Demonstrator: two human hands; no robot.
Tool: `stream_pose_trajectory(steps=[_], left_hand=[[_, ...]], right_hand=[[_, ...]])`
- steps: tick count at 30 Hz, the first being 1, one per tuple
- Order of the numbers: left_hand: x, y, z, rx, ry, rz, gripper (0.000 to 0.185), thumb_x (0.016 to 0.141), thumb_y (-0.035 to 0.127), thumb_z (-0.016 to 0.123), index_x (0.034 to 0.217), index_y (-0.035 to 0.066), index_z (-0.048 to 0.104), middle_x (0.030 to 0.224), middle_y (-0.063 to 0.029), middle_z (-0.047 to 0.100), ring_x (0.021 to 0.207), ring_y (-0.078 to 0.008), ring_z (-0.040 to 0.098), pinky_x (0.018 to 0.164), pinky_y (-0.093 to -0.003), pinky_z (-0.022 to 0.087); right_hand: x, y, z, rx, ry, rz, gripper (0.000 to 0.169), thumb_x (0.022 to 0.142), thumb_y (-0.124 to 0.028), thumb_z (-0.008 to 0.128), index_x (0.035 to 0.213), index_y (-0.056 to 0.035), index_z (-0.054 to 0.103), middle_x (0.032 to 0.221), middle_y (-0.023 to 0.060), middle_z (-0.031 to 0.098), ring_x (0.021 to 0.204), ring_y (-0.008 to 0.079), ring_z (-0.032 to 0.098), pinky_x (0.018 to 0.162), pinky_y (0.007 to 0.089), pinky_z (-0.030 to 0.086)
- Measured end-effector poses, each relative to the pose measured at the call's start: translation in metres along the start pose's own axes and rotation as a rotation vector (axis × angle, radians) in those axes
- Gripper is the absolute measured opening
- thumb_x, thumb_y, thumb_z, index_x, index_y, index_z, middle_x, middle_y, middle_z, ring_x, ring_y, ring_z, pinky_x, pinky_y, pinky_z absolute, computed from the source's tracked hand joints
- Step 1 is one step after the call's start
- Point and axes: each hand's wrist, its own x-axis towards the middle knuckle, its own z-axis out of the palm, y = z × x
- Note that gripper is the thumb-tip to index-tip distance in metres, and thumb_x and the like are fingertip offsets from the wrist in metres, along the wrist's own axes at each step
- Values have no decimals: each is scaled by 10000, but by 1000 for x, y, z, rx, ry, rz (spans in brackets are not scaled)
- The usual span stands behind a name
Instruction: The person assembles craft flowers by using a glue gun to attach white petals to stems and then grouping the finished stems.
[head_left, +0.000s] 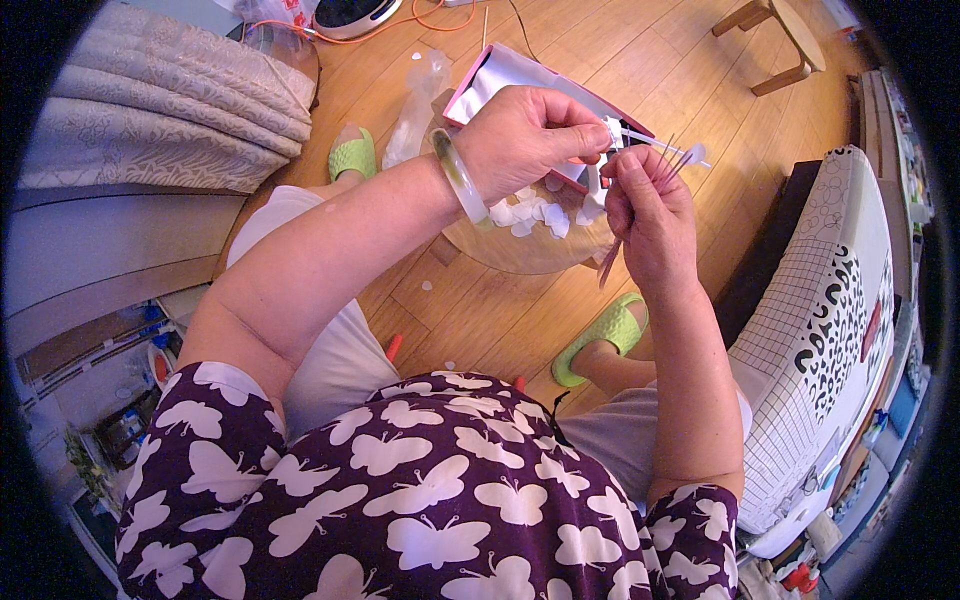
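My left hand (525, 139), with a pale bangle (461, 180) on its wrist, pinches a small white piece (613, 129) between thumb and fingertips. From that piece a thin white stick (660, 142) slants off to the right. Just below and to the right, my right hand (649, 214) grips a bundle of thin purplish strands (610, 266), which stick out above and below the fist. A small translucent disc (697, 153) shows beside the strands' upper ends. Under the hands, white petal-like pieces (525, 210) lie scattered on a round wooden stool top (502, 251).
Behind my hands rests a pink-edged box (487, 82) with a white lining. A clear plastic bag (420, 112) lies on the left. A wooden stool (787, 37) stands at the far right, a patterned cover (810, 300) nearer. An orange cord (352, 37) crosses the floor.
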Motion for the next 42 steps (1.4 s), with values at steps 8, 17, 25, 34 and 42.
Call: stream_pose_trajectory(steps=[8,17,25,34,42], left_hand=[[-2,8,2,-7,15,-81,194,824,185,555,848,-5,583,785,-50,591,724,-94,555,682,-220,454],[1,-2,-3,11,65,-38,189,805,187,577,807,-2,590,716,-35,590,645,-62,544,566,-205,469],[-3,2,0,-41,58,-64,191,821,185,560,845,-4,576,771,-46,592,707,-89,550,680,-214,448],[-4,-1,-2,15,-1,-6,180,818,177,569,862,3,578,781,-27,593,725,-78,547,680,-212,450],[-12,-34,-28,1044,-94,-5,102,721,114,610,778,30,619,776,-90,613,681,-183,585,651,-291,463]], right_hand=[[0,-1,-4,-55,4,6,150,852,-180,514,778,-55,549,600,-30,484,462,34,356,404,171,273],[1,-2,-7,159,-179,56,534,851,-533,333,931,-32,502,515,-31,378,397,46,245,385,179,164],[0,-4,0,-29,-21,-29,192,795,-187,586,916,-56,514,577,-50,487,427,14,327,389,148,210],[3,-4,-11,-92,86,-14,91,782,-117,610,781,-31,578,667,-39,542,529,8,412,460,145,295],[-10,-10,-19,-177,176,-55,100,822,-153,561,825,-55,543,537,-96,379,408,-3,251,371,170,168]])
